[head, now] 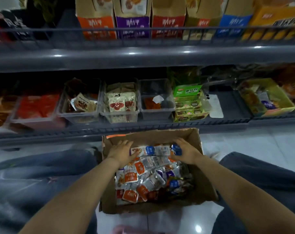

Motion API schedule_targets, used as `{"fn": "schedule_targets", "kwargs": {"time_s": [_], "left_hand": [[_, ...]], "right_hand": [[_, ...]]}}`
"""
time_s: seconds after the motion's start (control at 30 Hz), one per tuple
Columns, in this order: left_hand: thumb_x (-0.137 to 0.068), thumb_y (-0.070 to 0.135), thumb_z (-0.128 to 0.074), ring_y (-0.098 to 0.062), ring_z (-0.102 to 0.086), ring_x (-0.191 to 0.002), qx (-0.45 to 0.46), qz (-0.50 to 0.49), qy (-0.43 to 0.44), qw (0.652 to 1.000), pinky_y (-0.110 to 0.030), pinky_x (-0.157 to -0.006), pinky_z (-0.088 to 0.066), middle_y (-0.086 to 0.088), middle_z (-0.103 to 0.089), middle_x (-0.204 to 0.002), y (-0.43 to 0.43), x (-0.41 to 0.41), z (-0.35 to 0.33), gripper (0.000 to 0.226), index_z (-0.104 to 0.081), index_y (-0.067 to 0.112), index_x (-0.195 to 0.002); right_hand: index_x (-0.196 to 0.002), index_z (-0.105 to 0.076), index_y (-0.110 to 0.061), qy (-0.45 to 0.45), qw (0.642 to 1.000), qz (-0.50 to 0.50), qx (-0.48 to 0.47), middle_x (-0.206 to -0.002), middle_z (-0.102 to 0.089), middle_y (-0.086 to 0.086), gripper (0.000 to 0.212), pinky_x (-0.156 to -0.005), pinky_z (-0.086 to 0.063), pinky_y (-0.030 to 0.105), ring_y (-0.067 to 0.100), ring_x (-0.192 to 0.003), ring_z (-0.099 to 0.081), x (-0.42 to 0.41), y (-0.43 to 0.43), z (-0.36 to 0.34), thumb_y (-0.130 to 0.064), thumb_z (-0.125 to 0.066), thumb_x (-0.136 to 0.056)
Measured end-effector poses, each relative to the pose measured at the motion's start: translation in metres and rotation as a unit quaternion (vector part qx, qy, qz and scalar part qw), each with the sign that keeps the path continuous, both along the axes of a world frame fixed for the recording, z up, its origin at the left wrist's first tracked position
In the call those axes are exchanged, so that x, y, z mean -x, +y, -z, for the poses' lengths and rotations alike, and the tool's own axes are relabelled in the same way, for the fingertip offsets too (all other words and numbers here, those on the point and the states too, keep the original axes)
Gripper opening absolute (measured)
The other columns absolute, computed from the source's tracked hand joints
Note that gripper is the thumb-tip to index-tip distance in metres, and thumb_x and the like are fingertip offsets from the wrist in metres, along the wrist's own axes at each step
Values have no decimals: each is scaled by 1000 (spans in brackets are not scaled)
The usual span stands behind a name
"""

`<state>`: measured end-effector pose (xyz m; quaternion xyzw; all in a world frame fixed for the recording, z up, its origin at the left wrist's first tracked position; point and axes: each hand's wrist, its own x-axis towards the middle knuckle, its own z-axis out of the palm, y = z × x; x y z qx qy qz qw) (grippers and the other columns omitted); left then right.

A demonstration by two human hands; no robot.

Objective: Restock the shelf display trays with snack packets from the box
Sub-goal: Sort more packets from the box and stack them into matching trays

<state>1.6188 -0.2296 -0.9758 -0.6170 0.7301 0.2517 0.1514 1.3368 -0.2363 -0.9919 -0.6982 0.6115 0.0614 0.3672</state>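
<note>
— What do we have on the lower shelf (143, 128), starting at the left?

— We see a clear tray (37, 108) of red packets. Next is a second clear tray (79, 114) with brown and white packets lying askew. Then comes a third clear tray (120, 115), packed with cream packets printed in red.

— And past that?

— There is a fourth clear tray (157, 114), where we make out only some orange-red at the bottom and a white slip. Just beside it is a green carton (189, 105). At the far right is a yellow-green carton (270, 98) of mixed packets, too blurred for us to tell what they are.

— Where is the box?

— The cardboard box (206, 174) sits open on the floor (253, 141), just in front of the shelf. Loose packets (143, 181) in orange, white and blue are heaped inside it.

— And our hands?

— Both are inside the box at its far end. Our left hand (121, 150) clasps the left end of a row of packets (153, 150), with the thumb on the near side and the fingers over the far side. Our right hand (185, 149) curls round the right end, at a blue packet. The row is held between them, over the heap.
</note>
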Motion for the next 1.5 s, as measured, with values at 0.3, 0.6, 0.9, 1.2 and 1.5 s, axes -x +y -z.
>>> {"fn": "schedule_targets", "kwargs": {"time_s": [0.3, 0.6, 0.9, 1.2, 1.5], "left_hand": [[-93, 60, -35, -25, -28, -139, -83, -57, 40, 994, -37, -112, -29, -4, -28, -153, -16, 9, 67, 69, -21, 22, -149], [-93, 62, -29, -21, -7, -146, -176, -107, 63, 977, -46, -117, -16, 4, -3, -160, -29, 15, 109, 69, -7, 32, -151], [-89, 70, -18, -27, 14, -144, -249, -100, 45, 962, -57, -116, -1, 7, 13, -157, -29, 25, 138, 66, 1, 45, -147], [-93, 64, -25, -29, 12, -145, -280, -10, 118, 953, -54, -116, 3, 18, 17, -155, -14, 61, 137, 55, -5, 54, -144], [-86, 56, -56, -21, -2, -146, -159, -120, 187, 962, -44, -117, -11, 9, 7, -159, -16, 56, 111, 88, -3, 30, -151]], "right_hand": [[-136, -44, -13, -80, 981, 143, -104, -137, -42, 10, 63, -108, -37, 40, 26, -127, -44, -3, -3, 72, -25, -72, -82], [-141, -36, -7, -178, 882, 375, -221, -136, -47, 10, 80, -109, -36, 41, 30, -127, -45, -8, -9, 118, -37, -74, -78], [-117, -46, 3, -221, 813, 495, -215, -115, -54, 11, 48, -90, -47, 22, 23, -111, -51, -17, -21, 153, -27, -67, -86], [-120, -49, -4, -243, 805, 505, -194, -117, -58, 14, 46, -88, -48, 32, 26, -104, -58, -43, -21, 159, -15, -72, -82], [-85, -55, -8, -343, 790, 446, -243, -111, -60, 11, 17, -69, -51, 11, 27, -105, -58, -23, -13, 121, 8, -60, -85]]}}
